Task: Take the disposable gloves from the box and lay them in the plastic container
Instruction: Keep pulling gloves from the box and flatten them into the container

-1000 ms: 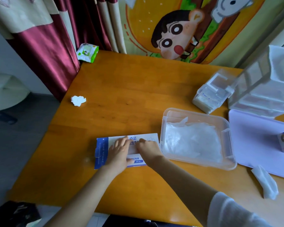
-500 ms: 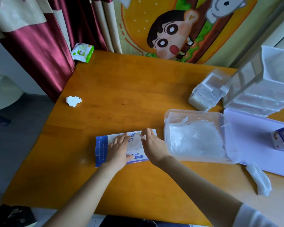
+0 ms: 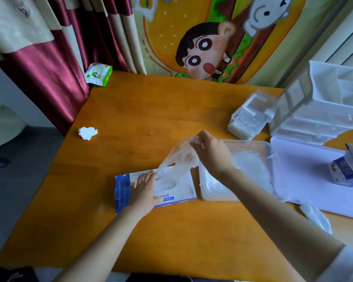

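Our left hand [image 3: 144, 189] presses flat on the box [image 3: 171, 187] near the table's [image 3: 151, 110] middle, while our right hand [image 3: 211, 153] pinches a glove [image 3: 178, 157] — half drawn out — just left of the container [image 3: 267, 147].

Hands x2: left hand [image 3: 144, 190], right hand [image 3: 212, 153]. 1 ea: glove [image 3: 179, 155], glove box [image 3: 184, 189], plastic container [image 3: 251, 142], lid [image 3: 306, 171], wipes pack [image 3: 98, 73], paper wad [image 3: 88, 133], drawer unit [image 3: 324, 110], sm. carton [image 3: 343, 171].
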Demonstrator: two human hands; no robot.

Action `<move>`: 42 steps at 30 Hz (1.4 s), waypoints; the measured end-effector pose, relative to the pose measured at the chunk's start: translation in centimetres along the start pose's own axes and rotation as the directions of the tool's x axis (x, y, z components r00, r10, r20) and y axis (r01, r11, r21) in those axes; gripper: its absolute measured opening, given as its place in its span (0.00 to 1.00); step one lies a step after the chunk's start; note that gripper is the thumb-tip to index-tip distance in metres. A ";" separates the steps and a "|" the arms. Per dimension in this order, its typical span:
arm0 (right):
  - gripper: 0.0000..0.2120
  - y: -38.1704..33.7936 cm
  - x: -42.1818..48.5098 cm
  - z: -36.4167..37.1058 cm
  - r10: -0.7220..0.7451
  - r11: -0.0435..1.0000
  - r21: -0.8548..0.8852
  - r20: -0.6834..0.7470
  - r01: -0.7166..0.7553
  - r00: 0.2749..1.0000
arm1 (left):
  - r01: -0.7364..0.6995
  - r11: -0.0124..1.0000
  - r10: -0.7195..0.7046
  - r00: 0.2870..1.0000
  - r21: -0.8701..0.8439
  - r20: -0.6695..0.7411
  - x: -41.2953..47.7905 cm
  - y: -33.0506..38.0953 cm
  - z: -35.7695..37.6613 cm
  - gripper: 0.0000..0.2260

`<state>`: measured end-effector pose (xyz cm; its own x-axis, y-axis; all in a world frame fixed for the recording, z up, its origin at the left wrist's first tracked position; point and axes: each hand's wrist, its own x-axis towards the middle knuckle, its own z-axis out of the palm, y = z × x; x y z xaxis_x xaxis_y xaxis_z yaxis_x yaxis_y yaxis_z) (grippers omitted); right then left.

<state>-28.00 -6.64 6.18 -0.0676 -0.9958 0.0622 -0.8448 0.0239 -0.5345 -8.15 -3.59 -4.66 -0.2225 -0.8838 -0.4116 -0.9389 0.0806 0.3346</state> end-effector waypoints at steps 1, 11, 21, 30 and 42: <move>0.11 0.3 0.1 -0.8 -0.007 1.000 -0.027 -0.010 0.007 1.000 | -0.003 1.000 0.003 1.000 -0.016 -0.006 0.0 0.0 -0.2 0.36; 0.10 2.2 -2.3 -3.1 -0.135 0.989 -0.054 0.044 0.138 0.990 | -0.302 0.774 0.237 0.953 -0.556 -0.188 -0.2 7.2 -7.7 0.26; 0.16 4.2 -2.8 -4.7 0.287 0.774 0.570 0.072 -0.276 0.955 | -0.323 0.654 0.216 0.946 -0.685 -0.240 0.1 9.4 -9.2 0.06; 0.05 4.9 -3.7 -4.8 0.102 0.610 0.735 0.299 -0.297 0.949 | -0.179 0.522 0.218 0.973 -0.834 -0.073 -0.8 10.2 -8.9 0.04; 0.19 5.1 -3.1 -8.2 -0.121 0.904 0.428 0.239 0.007 0.963 | -0.278 0.744 0.328 0.944 -0.607 -0.030 1.1 11.4 -12.0 0.33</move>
<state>-36.42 -2.71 10.21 0.1638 -0.9835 -0.0773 -0.5366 -0.0231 -0.8435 -15.93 -9.19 8.88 -0.5101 -0.8220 -0.2534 -0.4774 0.0255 0.8783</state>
